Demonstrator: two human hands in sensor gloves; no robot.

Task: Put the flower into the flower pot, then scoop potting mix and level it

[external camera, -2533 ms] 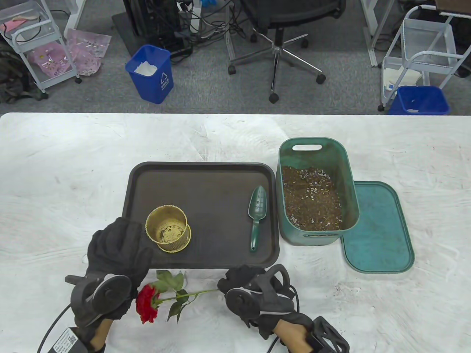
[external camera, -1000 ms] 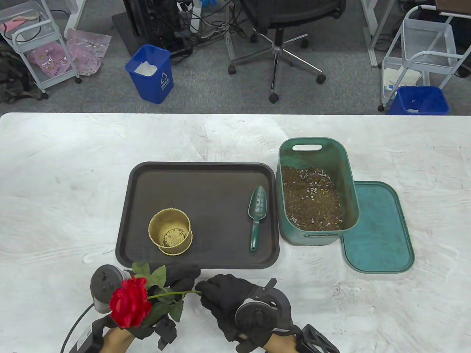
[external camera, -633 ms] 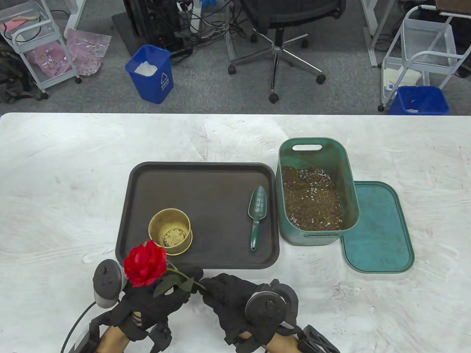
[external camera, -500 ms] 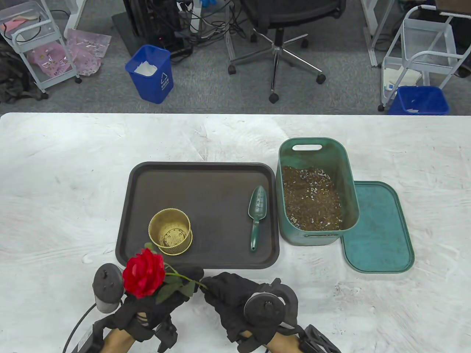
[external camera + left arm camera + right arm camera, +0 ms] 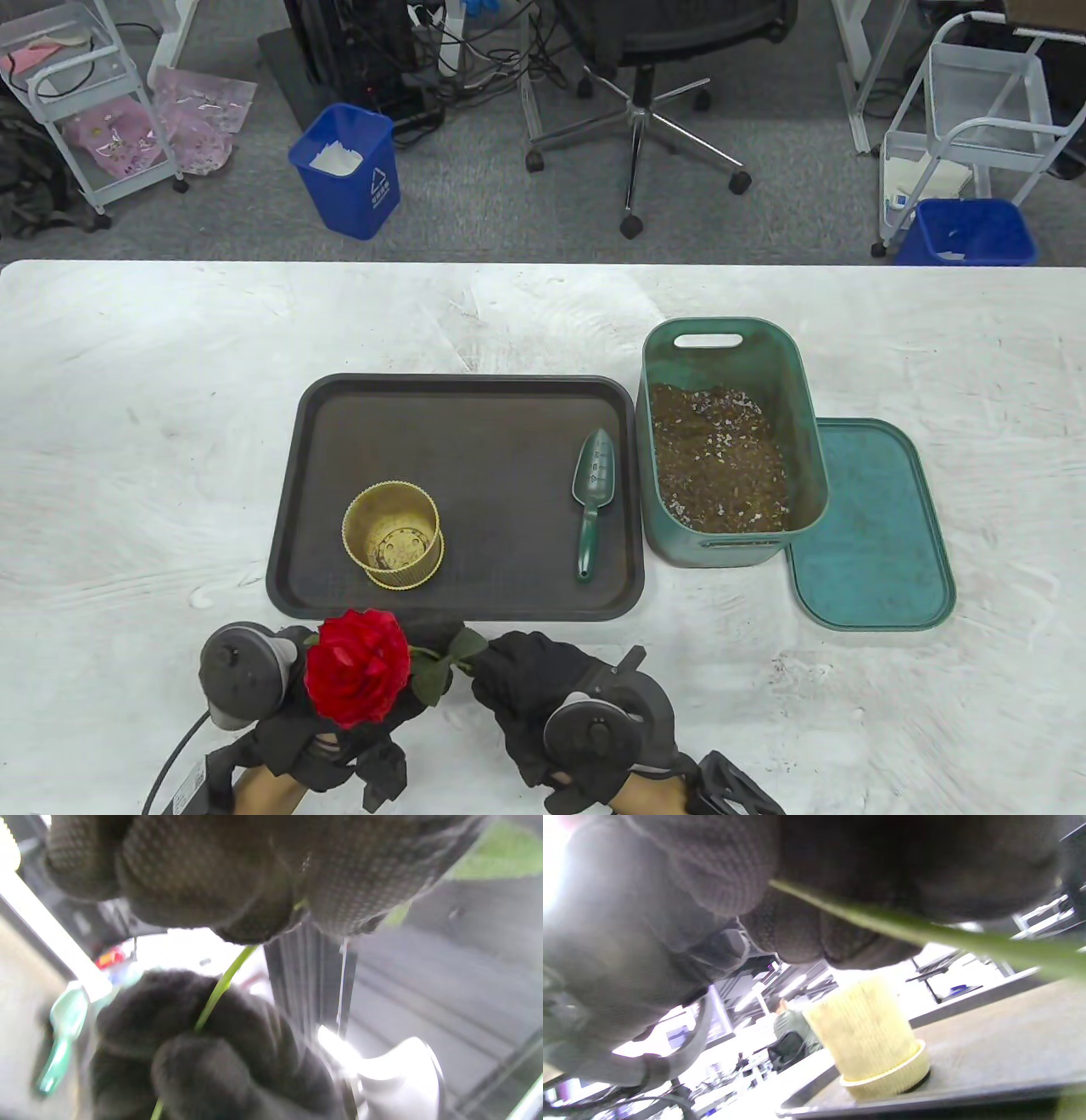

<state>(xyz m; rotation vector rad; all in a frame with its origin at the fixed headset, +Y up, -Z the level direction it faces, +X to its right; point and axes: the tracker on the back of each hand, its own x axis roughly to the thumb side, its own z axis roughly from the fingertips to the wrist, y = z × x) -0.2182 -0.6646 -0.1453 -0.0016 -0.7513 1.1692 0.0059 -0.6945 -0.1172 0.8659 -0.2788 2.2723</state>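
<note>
Both grips are closed tight on the flower (image 5: 356, 667): the left hand (image 5: 339, 722) pinches the green stem near the red bloom, the right hand (image 5: 543, 705) squeezes its other end. The flower is lifted above the bench (image 5: 170, 424), just in front of the tray (image 5: 475, 399) holding the empty flower pot (image 5: 393, 533)

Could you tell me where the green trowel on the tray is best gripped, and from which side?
Grip the trowel by its narrow dark handle, coming from the near tray edge: the handle points toward the person, the blade away, with bare tray around it.
</note>
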